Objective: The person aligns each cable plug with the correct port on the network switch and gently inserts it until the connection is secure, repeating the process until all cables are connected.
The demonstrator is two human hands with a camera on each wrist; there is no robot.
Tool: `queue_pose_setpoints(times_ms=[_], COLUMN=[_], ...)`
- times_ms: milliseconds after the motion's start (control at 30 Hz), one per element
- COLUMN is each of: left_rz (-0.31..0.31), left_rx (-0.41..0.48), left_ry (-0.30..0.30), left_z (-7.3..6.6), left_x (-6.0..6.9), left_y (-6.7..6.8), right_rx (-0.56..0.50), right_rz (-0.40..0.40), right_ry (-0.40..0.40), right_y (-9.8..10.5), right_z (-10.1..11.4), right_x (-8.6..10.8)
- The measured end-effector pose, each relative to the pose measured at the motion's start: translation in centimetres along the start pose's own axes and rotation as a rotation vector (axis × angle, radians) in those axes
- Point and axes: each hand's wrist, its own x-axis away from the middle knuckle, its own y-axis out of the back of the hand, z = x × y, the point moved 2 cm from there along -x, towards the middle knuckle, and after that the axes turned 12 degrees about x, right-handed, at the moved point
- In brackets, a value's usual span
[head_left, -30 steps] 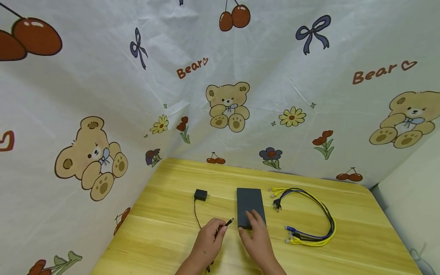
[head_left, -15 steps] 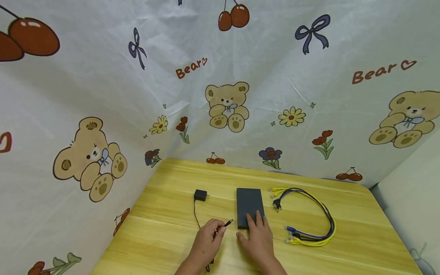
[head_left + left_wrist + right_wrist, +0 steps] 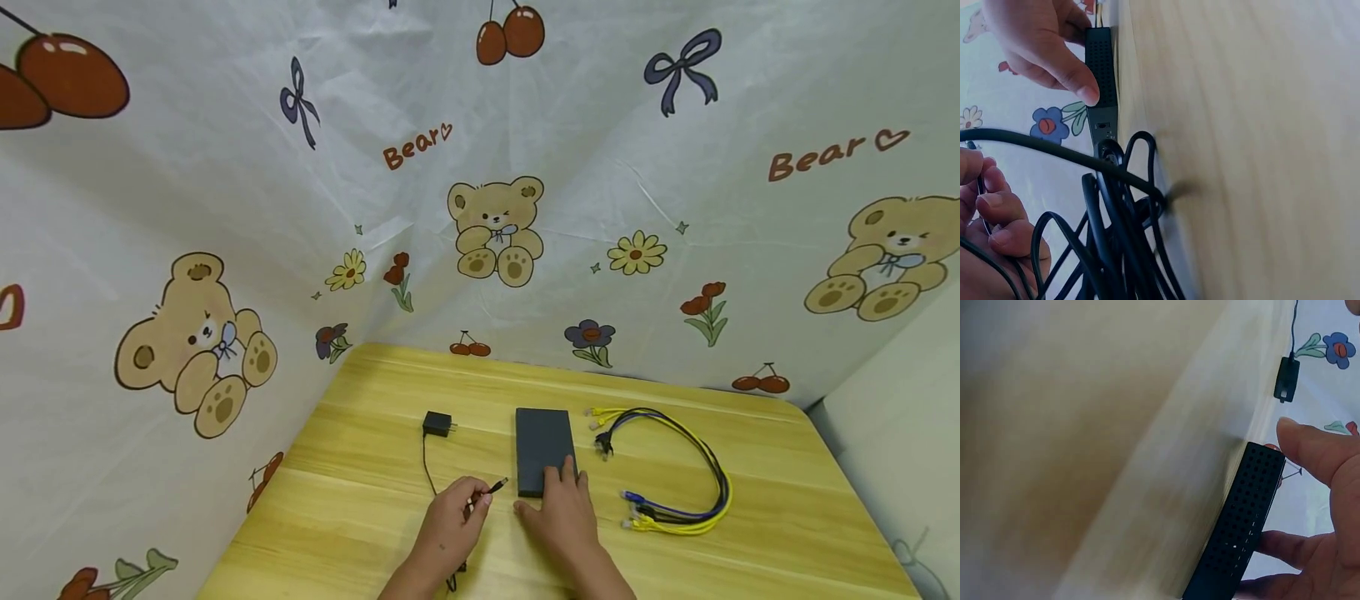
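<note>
Black box [image 3: 542, 442] at the lower middle of the frame, the right hand [image 3: 564, 512] resting on it.
The right hand's loose, ungripping fingers touch the box's top; the left hand [image 3: 452, 518] pinches a black cord near its plug [image 3: 498, 484]. An adapter [image 3: 437, 424] lies left of the box, looped cables [image 3: 725, 487] at lower right, on the tabletop [image 3: 360, 467].

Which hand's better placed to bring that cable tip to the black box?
Probably the left hand: it pinches the cable behind its plug, while the right hand touches the black box.
</note>
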Motion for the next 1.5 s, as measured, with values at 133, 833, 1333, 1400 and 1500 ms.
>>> queue_pose_setpoints(times_ms=[133, 833, 1333, 1400, 1500], left_rz=[0.001, 0.053, 0.066, 0.064, 0.064], left_rx=[0.006, 0.018, -0.066, -0.087, -0.122], left_ry=[0.007, 0.075, 0.094, 0.096, 0.095], left_z=[-0.1, -0.3, -0.4, -0.4, -0.2], left_x=[-0.1, 0.4, 0.2, 0.1, -0.1], left_y=[0.0, -0.1, -0.1, -0.1, -0.2], right_rx=[0.019, 0.115, 0.132, 0.14, 0.143], right_rz=[-0.025, 0.01, 0.022, 0.03, 0.039], right_ry=[0.007, -0.038, -0.08, -0.07, -0.056], right_y=[0.1, -0.1, -0.1, 0.0, 0.3], right_z=[0.0, 0.2, 0.0, 0.0, 0.0], right_x=[-0.4, -1.2, -1.5, -1.5, -1.4])
